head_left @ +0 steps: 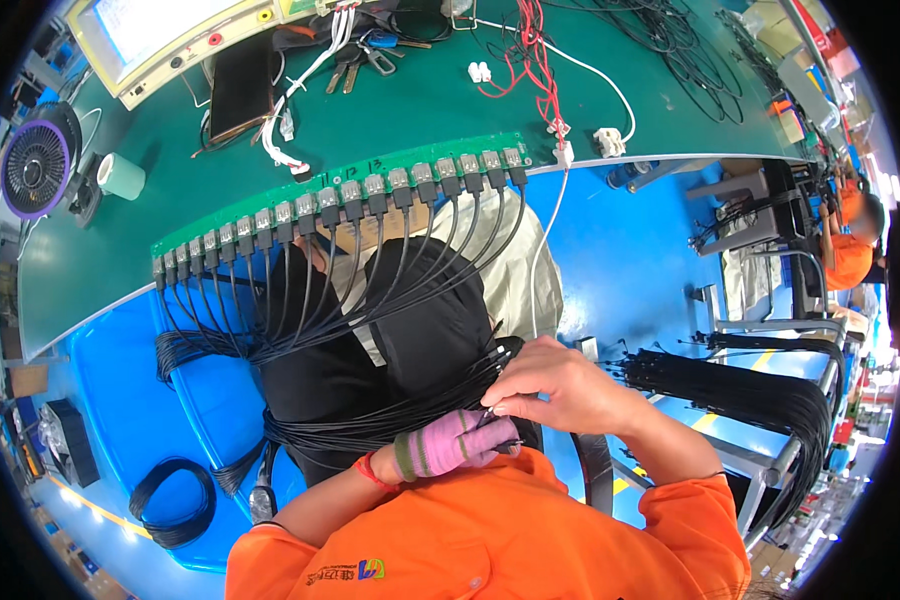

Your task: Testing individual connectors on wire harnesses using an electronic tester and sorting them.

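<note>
A bundle of thin black cables (370,425) lies across my lap, its ends gathered near my hands. My left hand (460,443), in a pink glove with green-grey stripes, is closed around black cable by my waist. Bare and pinched, my right hand (565,388) meets the gloved fingers at a small pale cable tip; the fingers partly hide it. Just beyond the right hand, several loose cable ends with light tips (501,352) stick out. In front of me, a green circuit board strip (300,187) runs along the table edge, with a row of black cable plugs (329,212) in its metal sockets.
The green table (420,95) carries a phone (241,85), keys (345,75), a cup (121,176), a purple fan (36,168) and a yellow-framed instrument (160,45). Red and white wires hang near a white connector (609,142). More black cables (740,385) lie over a rack at right. A person (850,250) sits far right.
</note>
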A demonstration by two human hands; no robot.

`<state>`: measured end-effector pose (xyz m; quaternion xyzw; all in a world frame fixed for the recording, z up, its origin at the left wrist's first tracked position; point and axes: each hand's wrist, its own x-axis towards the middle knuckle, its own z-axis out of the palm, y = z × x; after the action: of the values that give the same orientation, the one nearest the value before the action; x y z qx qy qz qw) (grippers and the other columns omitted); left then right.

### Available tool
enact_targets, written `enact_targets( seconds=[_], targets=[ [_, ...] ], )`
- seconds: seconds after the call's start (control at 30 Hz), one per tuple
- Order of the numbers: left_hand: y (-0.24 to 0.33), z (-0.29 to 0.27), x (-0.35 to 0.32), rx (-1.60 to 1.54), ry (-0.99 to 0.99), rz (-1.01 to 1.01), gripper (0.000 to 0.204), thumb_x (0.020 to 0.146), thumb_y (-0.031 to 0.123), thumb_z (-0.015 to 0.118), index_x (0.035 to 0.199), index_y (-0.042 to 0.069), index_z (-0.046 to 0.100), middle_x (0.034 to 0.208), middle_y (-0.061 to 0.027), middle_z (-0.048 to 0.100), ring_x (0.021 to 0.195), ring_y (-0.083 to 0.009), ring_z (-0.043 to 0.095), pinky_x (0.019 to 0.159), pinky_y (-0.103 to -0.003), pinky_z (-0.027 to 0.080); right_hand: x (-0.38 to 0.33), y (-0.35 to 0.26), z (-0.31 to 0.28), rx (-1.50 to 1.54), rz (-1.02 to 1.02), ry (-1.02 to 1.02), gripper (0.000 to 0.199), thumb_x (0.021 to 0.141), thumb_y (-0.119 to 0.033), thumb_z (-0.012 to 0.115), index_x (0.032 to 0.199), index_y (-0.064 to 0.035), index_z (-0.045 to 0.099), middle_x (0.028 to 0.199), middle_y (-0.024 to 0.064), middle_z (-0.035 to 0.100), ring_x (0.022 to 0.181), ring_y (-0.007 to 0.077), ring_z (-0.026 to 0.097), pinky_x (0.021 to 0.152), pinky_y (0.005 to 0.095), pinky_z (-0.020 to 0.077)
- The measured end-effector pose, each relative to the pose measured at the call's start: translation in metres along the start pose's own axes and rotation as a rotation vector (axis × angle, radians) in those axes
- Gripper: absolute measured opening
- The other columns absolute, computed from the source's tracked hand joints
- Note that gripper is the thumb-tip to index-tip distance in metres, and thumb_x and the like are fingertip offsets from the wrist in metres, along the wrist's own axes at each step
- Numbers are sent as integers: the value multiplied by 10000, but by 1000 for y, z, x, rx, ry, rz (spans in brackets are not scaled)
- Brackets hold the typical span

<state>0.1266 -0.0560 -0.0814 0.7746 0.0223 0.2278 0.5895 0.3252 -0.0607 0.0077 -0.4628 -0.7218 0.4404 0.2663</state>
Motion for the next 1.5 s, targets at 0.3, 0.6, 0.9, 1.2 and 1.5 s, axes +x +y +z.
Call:
enact_targets(
  seconds=[0.3,0.6,0.9,1.2,1.5],
  targets=[
    [-22,24,-21,-161,-50,177,382,833,37,574,1205,47,489,904,-98,597,739,-230,604,618,-311,501,0,4,-1,54,-129,-244,72,825,-146,648,884,-105,653,801,18,627,779,230,593,728,338,453],
    [-29,39,-21,-48,-85,-20,206,822,41,560,1020,38,502,902,-89,580,763,-264,599,635,-344,492,-5,-20,-61,-337,74,234,106,719,-58,706,818,-80,675,806,53,658,780,250,605,752,347,459],
    [-8,47,8,-126,-64,-686,500,906,506,493,1204,104,485,1018,-159,648,935,-350,619,810,-393,467,10,53,-8,-144,273,84,421,825,-126,640,1219,-24,532,1180,129,579,1100,257,550,964,357,405],
    [-45,70,3,191,-55,-532,421,904,343,538,1244,118,432,1169,-197,544,974,-388,586,814,-447,477,106,31,32,1308,114,287,271,868,-165,640,1088,-24,567,1080,91,598,1017,221,568,895,337,430],
    [-14,58,-2,651,-37,-110,536,841,287,597,1319,114,429,1251,-108,497,1176,-288,456,951,-410,422,115,28,29,1457,126,388,250,903,-283,590,1005,-56,575,910,60,610,947,226,579,873,371,444]
  ],
)
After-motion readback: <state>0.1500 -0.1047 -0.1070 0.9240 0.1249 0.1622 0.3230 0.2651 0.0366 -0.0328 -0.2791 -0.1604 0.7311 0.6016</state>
